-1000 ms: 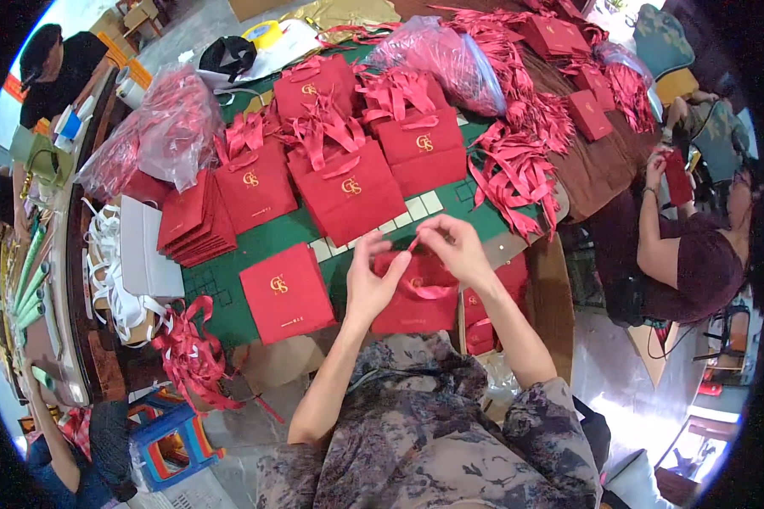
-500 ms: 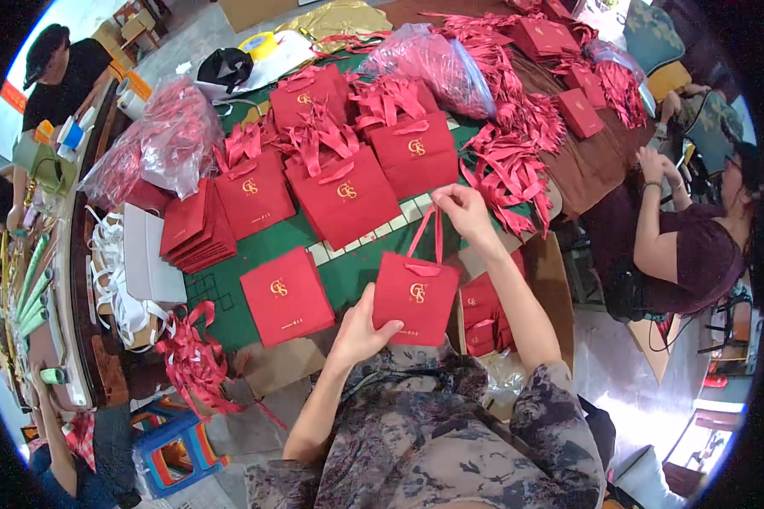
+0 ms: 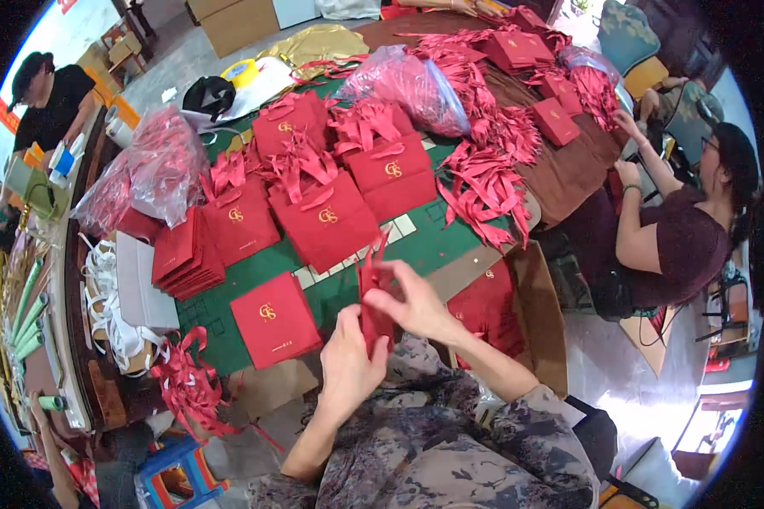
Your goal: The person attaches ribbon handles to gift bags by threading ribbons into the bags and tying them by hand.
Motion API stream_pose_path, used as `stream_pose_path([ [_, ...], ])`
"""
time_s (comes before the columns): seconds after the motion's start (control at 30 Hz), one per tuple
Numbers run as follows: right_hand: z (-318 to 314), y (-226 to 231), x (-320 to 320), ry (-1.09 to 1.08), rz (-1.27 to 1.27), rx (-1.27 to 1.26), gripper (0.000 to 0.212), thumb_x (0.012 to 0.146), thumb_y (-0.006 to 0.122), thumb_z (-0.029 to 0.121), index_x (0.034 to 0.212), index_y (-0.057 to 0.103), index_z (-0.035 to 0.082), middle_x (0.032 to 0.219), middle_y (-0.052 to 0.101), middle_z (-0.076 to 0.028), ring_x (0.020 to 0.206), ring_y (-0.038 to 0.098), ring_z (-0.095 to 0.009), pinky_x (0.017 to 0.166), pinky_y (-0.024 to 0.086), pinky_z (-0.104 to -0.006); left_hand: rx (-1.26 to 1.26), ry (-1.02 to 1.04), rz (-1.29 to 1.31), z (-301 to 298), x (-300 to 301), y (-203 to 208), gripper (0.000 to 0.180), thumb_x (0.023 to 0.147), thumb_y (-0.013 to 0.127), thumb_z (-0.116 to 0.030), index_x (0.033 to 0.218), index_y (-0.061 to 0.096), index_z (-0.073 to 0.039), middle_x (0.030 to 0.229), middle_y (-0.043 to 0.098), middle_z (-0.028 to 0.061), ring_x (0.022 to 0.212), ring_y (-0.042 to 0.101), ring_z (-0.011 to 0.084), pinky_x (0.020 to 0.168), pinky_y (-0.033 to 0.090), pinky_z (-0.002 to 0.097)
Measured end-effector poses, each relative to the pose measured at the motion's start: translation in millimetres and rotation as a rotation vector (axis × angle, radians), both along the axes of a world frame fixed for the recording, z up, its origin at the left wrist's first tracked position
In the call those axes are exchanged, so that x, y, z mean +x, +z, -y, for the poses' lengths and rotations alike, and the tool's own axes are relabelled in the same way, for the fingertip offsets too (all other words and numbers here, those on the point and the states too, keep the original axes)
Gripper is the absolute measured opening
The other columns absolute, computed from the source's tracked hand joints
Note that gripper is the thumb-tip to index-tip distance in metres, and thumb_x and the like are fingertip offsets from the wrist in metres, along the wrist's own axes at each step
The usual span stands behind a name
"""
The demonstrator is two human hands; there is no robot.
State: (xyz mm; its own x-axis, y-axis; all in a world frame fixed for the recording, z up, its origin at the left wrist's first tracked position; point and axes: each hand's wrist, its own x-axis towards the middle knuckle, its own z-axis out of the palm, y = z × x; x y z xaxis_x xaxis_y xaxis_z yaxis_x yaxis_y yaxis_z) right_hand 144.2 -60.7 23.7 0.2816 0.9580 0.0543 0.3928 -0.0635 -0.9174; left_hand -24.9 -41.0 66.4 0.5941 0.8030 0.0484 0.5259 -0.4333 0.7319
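Note:
A small red paper gift bag is turned nearly edge-on in front of me. My left hand is closed round its lower part, thumb on the near side. At its upper side my right hand has thumb and bent fingers on the bag, below the ribbon handle. The bag's printed front is turned out of sight. Left of my hands, flat red bags lie in a small pile on the green table mat. Behind them stand several filled red bags with ribbon handles hanging out.
To the right, an open cardboard box holds red bags. Loose red ribbons cover the table's right side; more ribbons hang at the left edge by a white box. A co-worker sits at right.
The bag has turned from facing me to edge-on. My right hand has come down from the raised handle to the bag. At right, the co-worker's arm now reaches toward the ribbons.

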Motion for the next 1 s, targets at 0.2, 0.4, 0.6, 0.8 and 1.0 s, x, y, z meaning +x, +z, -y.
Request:
stream_pose_path([
  [0.2,-7,-5,-2,0.027,-0.443,-0.028,0.032,0.102,0.051,0.019,0.127,0.051,-0.001,0.112,0.062,-0.009,0.102,0.057,-0.013,0.089,0.048,-0.0305,-0.005,-0.153,0.011,1,1,13,0.087,0.072,0.084,-0.021,0.143,0.039,0.002,0.132,0.048,0.0223,0.122,0.046,0.0401,0.103,0.041,0.0468],
  [0.4,-6,-70,29,0.014,0.001,-0.039,0.027,0.099,0.052,0.022,0.113,0.057,0.0,0.097,0.064,-0.022,0.094,0.064,-0.038,0.082,0.05,-0.041,0.074,-0.23,0.033,6,9,-51,0.082,0.074,0.083,-0.018,0.143,0.042,-0.001,0.131,0.049,0.0227,0.121,0.046,0.0418,0.105,0.038,0.0483],
  [0.6,25,-58,76,-0.387,0.443,0.096,0.02,0.092,0.066,0.015,0.107,0.061,0.002,0.095,0.063,-0.016,0.083,0.068,-0.028,0.073,0.053,-0.0382,0.11,-0.141,0.015,1,6,-70,0.065,0.078,0.078,-0.011,0.136,0.052,-0.003,0.129,0.052,0.0198,0.118,0.049,0.0391,0.101,0.043,0.0451],
  [0.8,42,-70,134,-0.708,0.67,0.082,0.021,0.09,0.069,0.014,0.1,0.055,0.003,0.092,0.057,-0.015,0.084,0.059,-0.033,0.076,0.047,-0.0442,0.134,0.02,0.169,-9,6,-73,0.036,0.082,0.072,-0.005,0.118,0.066,-0.006,0.113,0.063,0.0138,0.107,0.057,0.0334,0.095,0.047,0.0411],
  [1.0,42,-73,146,-0.584,0.735,0.063,0.012,0.093,0.063,0.011,0.095,0.053,0.004,0.091,0.057,-0.016,0.087,0.058,-0.037,0.075,0.046,-0.0475,0.15,0.079,0.178,-24,12,-78,0.03,0.083,0.07,-0.003,0.113,0.067,-0.005,0.113,0.065,0.0139,0.107,0.059,0.0331,0.094,0.048,0.0406],
])
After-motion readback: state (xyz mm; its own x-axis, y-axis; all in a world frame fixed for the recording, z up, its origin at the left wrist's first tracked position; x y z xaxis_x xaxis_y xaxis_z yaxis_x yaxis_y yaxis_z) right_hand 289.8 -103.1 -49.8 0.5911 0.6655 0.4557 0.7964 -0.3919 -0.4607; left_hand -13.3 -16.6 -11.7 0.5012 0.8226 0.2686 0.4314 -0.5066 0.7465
